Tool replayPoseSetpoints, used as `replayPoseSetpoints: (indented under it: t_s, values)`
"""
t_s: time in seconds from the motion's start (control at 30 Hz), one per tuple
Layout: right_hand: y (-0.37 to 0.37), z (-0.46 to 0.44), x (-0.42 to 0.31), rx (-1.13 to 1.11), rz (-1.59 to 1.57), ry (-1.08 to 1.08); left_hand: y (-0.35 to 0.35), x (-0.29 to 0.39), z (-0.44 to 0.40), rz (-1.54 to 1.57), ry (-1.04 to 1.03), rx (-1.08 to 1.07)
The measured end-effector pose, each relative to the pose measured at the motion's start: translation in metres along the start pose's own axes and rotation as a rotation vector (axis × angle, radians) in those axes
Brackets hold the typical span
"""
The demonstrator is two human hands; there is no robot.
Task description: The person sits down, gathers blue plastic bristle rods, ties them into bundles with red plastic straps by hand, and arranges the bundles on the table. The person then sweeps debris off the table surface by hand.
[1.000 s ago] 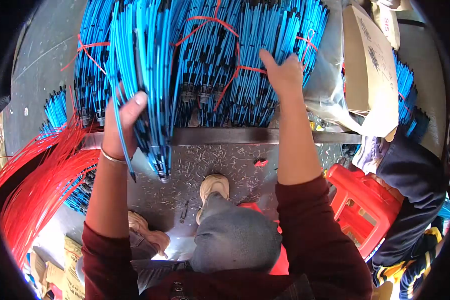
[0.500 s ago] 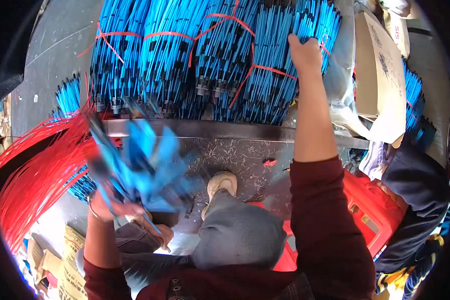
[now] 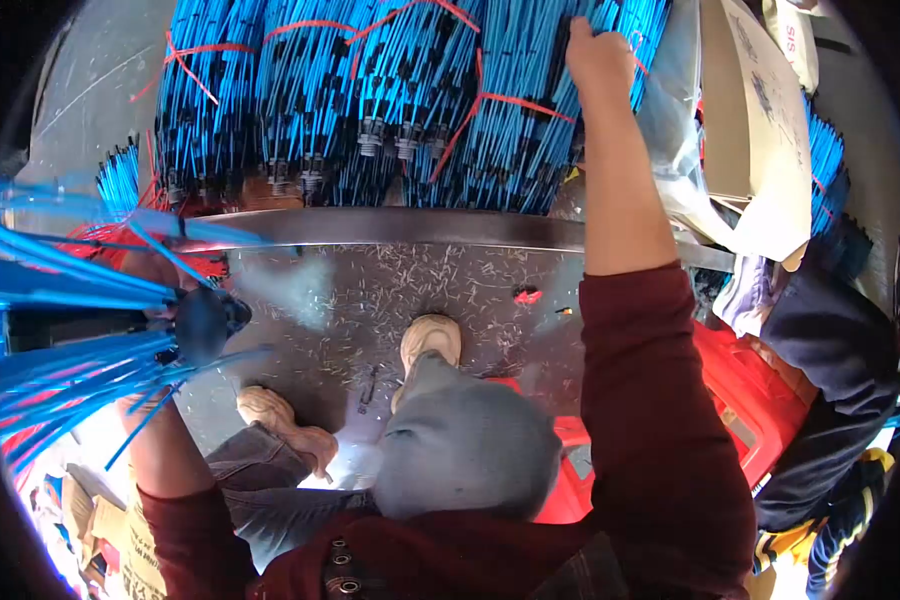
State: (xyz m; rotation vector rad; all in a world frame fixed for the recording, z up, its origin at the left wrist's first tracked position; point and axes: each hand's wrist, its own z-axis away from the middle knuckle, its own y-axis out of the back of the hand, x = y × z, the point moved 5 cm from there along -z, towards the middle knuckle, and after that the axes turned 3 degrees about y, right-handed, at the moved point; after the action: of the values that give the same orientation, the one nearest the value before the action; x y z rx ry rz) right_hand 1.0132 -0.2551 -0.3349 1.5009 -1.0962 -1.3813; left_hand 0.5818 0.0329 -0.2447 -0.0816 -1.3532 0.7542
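At the left, my left hand [image 3: 150, 290] is wrapped round a bundle of blue strips [image 3: 80, 330], which fans out toward the left edge and is blurred. The bundle's dark end points right, and it hides most of the fingers. My right hand [image 3: 602, 62] rests at the upper right on the tied blue bundles [image 3: 510, 120]; its fingertips are partly lost among the strips, so what they grip is unclear. Red ties [image 3: 525, 103] run round these bundles, whose dark ends lie near the table's metal edge [image 3: 390, 226].
Red strands [image 3: 210, 262] hang at the left. An open cardboard box [image 3: 760, 130] and clear plastic are on the right. Below are red stools [image 3: 735, 390], scraps on the floor [image 3: 440, 290], and a co-worker's dark-clothed leg [image 3: 830, 340] at the right.
My left hand has carried its blue bundle off the table, down and left, and the bundle has turned sideways. My right hand has moved up and right over the tied bundles.
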Motion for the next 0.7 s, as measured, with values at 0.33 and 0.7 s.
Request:
replayPoseSetpoints:
  t_s: [0.33,0.7]
  values:
    - [0.078,0.048,-0.006,0.297,-0.244,0.222,0.039,-0.085,0.095,-0.697,0.873,-0.343]
    - [0.104,-0.082,-0.077,0.022,-0.159,0.299,0.032,-0.135,0.09,-1.329,1.034,-0.63]
